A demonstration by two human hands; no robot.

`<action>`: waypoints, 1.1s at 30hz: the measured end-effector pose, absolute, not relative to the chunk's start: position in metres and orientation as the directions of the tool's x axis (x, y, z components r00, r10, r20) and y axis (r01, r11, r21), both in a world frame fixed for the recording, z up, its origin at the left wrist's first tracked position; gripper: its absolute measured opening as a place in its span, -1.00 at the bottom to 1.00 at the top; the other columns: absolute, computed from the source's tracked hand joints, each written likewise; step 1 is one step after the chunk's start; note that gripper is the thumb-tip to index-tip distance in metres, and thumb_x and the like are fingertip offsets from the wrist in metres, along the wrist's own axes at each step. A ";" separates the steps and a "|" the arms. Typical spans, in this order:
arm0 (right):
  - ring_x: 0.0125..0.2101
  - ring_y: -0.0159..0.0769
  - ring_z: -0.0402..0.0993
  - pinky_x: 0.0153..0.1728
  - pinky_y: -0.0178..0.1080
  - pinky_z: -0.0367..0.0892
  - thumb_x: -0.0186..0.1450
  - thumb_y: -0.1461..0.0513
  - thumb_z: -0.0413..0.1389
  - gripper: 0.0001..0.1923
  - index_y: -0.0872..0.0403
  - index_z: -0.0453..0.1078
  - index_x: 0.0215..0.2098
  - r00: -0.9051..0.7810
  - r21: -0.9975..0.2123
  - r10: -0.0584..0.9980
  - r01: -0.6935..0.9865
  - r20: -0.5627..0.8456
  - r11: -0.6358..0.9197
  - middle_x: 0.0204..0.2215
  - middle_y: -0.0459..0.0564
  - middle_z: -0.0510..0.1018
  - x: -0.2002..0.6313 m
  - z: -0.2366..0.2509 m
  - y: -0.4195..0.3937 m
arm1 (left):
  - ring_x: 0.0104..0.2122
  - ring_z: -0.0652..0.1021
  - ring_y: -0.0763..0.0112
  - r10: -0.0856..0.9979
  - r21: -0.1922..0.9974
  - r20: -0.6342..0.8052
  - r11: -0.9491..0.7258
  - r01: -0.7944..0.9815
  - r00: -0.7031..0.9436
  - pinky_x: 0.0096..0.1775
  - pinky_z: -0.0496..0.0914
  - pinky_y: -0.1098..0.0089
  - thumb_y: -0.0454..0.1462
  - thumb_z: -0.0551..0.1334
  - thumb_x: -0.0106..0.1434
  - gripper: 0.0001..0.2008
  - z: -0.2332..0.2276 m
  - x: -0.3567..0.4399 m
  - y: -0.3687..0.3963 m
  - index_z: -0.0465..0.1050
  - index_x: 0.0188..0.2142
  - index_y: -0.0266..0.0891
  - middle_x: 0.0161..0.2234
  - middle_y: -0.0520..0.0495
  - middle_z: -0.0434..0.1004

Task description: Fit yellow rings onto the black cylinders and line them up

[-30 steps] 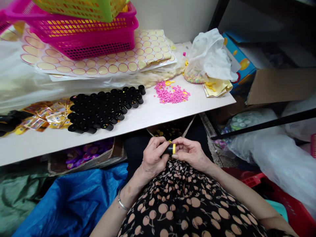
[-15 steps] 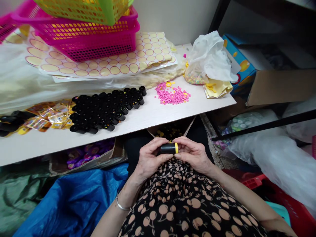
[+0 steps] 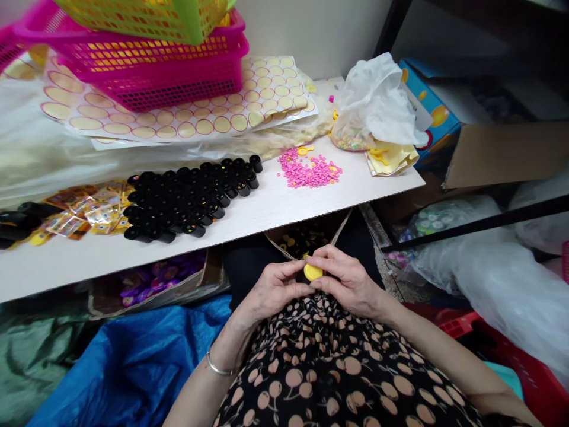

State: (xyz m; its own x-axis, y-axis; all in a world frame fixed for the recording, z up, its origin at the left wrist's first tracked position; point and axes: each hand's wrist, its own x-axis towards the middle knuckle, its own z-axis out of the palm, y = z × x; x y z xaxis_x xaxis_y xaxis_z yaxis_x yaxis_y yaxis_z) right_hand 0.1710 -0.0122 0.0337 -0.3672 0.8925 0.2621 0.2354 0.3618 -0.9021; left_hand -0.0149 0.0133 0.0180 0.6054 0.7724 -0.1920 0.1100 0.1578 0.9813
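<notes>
Low over the lap, just below the bench edge, both hands met on one small black plastic tube with a round yellow cap (image 3: pixel 312 272); cap end faced the camera, so most of the tube body was hidden behind the fingers. Left hand (image 3: pixel 273 289) had its grip pinched on the tube from the left, thumb on top; right hand (image 3: pixel 347 280) pinched the yellow cap end from the right, fingertips pressed together around it, likely to seat or turn the cap, both hands braced against the cherry-print black dress (image 3: pixel 338 367) for steadiness. One silver bangle (image 3: pixel 217 368) sat on the left wrist. On the white bench (image 3: pixel 284 204) a block of upright black open tubes (image 3: pixel 189 196) stood packed in rows, roughly several dozen, too dense to count exactly, kept close for reach. One loose heap of small pink beads (image 3: pixel 310 171) lay right of them, well apart from the hands. Two pink mesh plastic baskets (image 3: pixel 151 65) were nested with one green basket (image 3: pixel 146 18) on top, weighing down sheets of round gold stickers (image 3: pixel 191 115). One white plastic bag (image 3: pixel 377 104) slumped at the bench's far right. One blue tarp (image 3: pixel 133 362) lay under the bench.
</notes>
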 end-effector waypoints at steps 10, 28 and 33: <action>-0.30 -0.39 0.33 -0.30 -0.31 0.33 -0.07 0.24 0.33 -0.37 0.03 0.25 -0.04 -0.403 -0.957 0.880 -0.028 -0.252 -0.287 -0.18 -0.05 0.34 0.172 0.033 -0.012 | -0.04 0.33 0.17 0.798 0.807 0.333 -0.517 0.286 0.503 -0.04 0.31 0.11 -0.32 0.32 0.01 -0.73 0.014 -0.014 0.015 0.51 -0.23 -0.21 -0.06 -0.18 0.39; -0.16 -0.29 0.33 -0.12 -0.22 0.29 0.08 0.25 0.21 -0.44 0.05 0.22 0.04 -0.351 -0.989 0.930 0.137 -0.106 -0.061 -0.14 0.00 0.36 0.157 0.021 -0.008 | 0.11 0.26 -0.01 0.890 0.980 -0.144 0.068 0.186 0.432 0.12 0.18 0.01 -0.15 0.48 -0.32 0.09 0.001 -0.003 -0.004 0.03 0.20 -0.21 0.14 -0.25 0.17; -0.15 -0.23 0.32 -0.13 -0.18 0.29 0.09 0.23 0.20 -0.48 0.09 0.25 0.02 -0.362 -0.933 0.929 0.300 0.081 0.198 -0.17 0.03 0.38 0.155 0.024 -0.009 | 0.08 0.31 0.03 0.891 0.991 -0.021 -0.040 0.125 0.454 0.10 0.23 0.08 -0.11 0.48 -0.36 0.06 0.000 -0.004 -0.002 0.13 0.16 -0.25 0.09 -0.25 0.23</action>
